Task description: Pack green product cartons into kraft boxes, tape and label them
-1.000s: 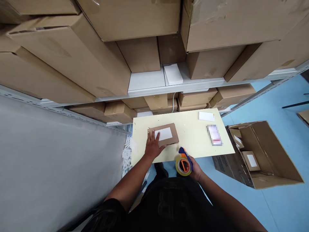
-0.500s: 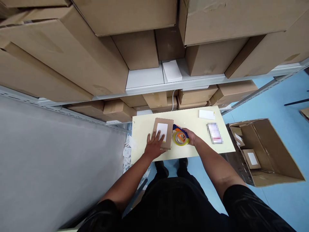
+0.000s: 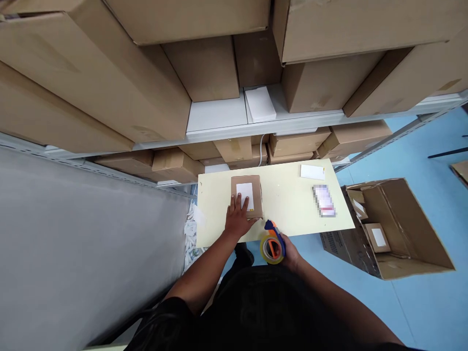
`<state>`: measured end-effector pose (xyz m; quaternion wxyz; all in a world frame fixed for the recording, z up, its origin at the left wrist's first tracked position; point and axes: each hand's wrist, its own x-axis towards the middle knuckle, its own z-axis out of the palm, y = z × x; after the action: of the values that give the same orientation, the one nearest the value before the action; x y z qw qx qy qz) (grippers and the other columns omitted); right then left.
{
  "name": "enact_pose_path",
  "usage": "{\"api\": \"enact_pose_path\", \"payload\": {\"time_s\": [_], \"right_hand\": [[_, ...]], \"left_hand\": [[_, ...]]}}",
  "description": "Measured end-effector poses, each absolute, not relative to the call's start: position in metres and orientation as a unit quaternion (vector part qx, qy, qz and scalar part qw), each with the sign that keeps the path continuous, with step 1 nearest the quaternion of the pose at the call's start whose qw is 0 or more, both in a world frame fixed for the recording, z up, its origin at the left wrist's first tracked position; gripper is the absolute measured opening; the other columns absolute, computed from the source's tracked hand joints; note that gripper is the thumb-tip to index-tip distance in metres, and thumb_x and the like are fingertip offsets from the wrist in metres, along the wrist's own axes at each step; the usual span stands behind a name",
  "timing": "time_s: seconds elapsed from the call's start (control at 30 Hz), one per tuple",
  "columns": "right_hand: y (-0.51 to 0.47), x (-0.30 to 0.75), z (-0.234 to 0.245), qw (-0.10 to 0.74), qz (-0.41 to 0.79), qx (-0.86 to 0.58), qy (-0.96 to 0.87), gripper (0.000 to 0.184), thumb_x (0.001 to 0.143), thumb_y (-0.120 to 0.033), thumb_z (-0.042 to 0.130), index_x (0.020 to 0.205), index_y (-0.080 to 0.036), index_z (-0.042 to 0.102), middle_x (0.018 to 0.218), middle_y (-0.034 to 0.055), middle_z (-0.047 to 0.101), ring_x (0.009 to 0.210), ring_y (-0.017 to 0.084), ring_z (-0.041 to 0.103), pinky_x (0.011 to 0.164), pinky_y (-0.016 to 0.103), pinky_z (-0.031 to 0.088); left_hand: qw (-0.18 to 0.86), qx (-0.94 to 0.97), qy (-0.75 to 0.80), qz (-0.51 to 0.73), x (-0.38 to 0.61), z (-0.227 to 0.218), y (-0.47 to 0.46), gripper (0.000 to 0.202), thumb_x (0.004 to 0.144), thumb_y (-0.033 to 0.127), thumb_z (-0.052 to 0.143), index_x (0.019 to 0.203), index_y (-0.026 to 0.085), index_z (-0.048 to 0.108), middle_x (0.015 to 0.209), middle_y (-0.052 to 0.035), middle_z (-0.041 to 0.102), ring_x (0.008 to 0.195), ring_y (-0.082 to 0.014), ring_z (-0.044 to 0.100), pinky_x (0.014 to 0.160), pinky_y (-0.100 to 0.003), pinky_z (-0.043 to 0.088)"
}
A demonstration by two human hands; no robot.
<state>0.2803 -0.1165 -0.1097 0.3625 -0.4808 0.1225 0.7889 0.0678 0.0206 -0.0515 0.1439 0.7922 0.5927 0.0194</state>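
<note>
Head-worn camera, set above the wearer's torso [image 3: 266, 307], facing forward and down; worktable [image 3: 292, 209] at middle range; shelving [image 3: 215, 127] beyond; outer edges stretched, apparently by a wide lens.

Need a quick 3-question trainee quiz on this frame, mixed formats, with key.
1. Which hand grips the tape dispenser?
2. True or false: the left hand lies on the labelled cardboard box.
3. Relative to the table, as seen in the picture, where is the open carton? A) left of it B) right of it C) on top of it

Key: 1. The right hand. 2. True. 3. B.
</note>
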Motion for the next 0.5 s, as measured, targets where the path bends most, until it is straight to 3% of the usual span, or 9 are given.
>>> {"api": "enact_pose_path", "payload": {"time_s": [0.2, 0.37, 0.43, 0.5], "right_hand": [[-0.057, 0.28, -0.098, 0.378, 0.8, -0.443, 0.146, 0.048, 0.098, -0.055, 0.044, 0.111, -0.018, 0.071, 0.1, 0.0079, 0.081, 0.096, 0.026, 0.076, 0.09, 0.04, 0.06], [0.028, 0.337, -0.087, 0.32, 0.787, -0.526, 0.055, 0.043, 0.099, -0.052, 0.05, 0.107, -0.015, 0.07, 0.089, 0.0093, 0.079, 0.08, 0.025, 0.075, 0.08, 0.04, 0.062], [0.052, 0.346, -0.085, 0.275, 0.793, -0.543, 0.009, 0.039, 0.097, -0.049, 0.057, 0.106, -0.014, 0.069, 0.087, 0.0101, 0.079, 0.076, 0.025, 0.074, 0.077, 0.04, 0.063], [0.066, 0.347, -0.083, 0.238, 0.801, -0.548, -0.014, 0.036, 0.096, -0.048, 0.061, 0.104, -0.013, 0.067, 0.084, 0.0104, 0.078, 0.074, 0.024, 0.073, 0.075, 0.039, 0.063]], "left_hand": [[0.178, 0.781, 0.597, 0.041, 0.094, -0.048, -0.006, 0.094, 0.09, 0.05, 0.063, 0.163, 0.008, 0.02, 0.172, -0.0229, 0.012, 0.158, -0.0466, 0.002, 0.122, -0.064, 0.026], [0.191, 0.846, 0.497, -0.016, 0.07, -0.034, -0.009, 0.085, 0.087, 0.045, 0.07, 0.16, 0.02, 0.036, 0.165, -0.0154, 0.036, 0.152, -0.0385, 0.032, 0.121, -0.054, 0.034], [0.154, 0.859, 0.488, -0.025, 0.056, -0.03, 0.006, 0.085, 0.086, 0.052, 0.071, 0.16, 0.025, 0.038, 0.166, -0.0132, 0.036, 0.152, -0.0395, 0.031, 0.124, -0.058, 0.027], [0.113, 0.855, 0.506, -0.03, 0.047, -0.031, 0.022, 0.094, 0.082, 0.064, 0.073, 0.161, 0.026, 0.037, 0.17, -0.0137, 0.027, 0.156, -0.0436, 0.019, 0.125, -0.064, 0.014]]}}
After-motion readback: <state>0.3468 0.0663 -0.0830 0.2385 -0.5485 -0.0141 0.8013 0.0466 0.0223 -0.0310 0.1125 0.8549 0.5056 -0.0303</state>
